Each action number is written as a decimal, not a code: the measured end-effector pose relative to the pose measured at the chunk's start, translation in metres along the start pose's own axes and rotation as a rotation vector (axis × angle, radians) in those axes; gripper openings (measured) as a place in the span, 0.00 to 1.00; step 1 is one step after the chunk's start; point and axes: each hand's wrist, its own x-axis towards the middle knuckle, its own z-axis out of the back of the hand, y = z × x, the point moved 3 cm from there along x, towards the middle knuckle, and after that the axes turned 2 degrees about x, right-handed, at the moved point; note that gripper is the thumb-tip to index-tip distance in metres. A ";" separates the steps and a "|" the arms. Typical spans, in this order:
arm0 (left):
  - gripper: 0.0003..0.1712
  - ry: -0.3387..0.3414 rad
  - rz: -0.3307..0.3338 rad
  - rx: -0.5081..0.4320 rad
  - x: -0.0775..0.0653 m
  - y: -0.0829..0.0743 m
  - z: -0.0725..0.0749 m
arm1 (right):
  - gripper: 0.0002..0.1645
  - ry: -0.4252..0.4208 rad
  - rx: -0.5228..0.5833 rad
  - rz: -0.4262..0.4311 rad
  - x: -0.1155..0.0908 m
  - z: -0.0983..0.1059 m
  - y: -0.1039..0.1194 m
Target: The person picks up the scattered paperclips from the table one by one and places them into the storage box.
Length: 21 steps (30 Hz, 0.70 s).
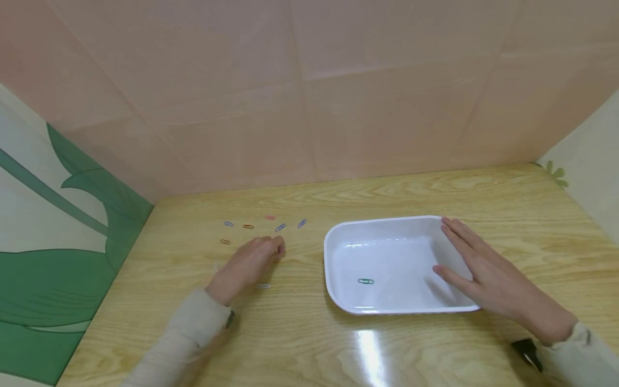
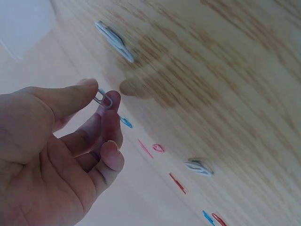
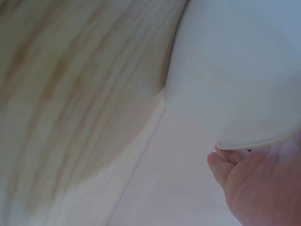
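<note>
My left hand [image 1: 251, 263] is over the left half of the table, pinching a pale paper clip [image 2: 104, 100] between thumb and forefinger, as the left wrist view shows. Around it lie more paper clips: a white paper clip [image 1: 263, 286] nearer me, and beyond the hand a pink paper clip [image 1: 270, 217], a red paper clip [image 1: 248, 226] and several blue ones. A white tray [image 1: 387, 310] stands to the right with a green paper clip [image 1: 366, 281] on its floor. My right hand [image 1: 498, 282] holds the tray's right rim, thumb inside and fingers along the outside.
The wood-grain table [image 1: 300, 344] ends at a pinkish covered wall [image 1: 309, 118] behind. A panel with green leaf shapes [image 1: 53, 285] borders the left side. A pale panel [image 1: 590, 150] stands at the right.
</note>
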 end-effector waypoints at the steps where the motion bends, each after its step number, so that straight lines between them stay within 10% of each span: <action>1: 0.05 0.003 0.002 0.002 0.000 0.000 0.000 | 0.51 0.000 0.001 -0.001 0.000 0.000 0.000; 21: 0.11 -0.001 0.032 -0.053 0.003 -0.012 0.003 | 0.51 -0.006 -0.007 0.002 0.000 0.002 0.002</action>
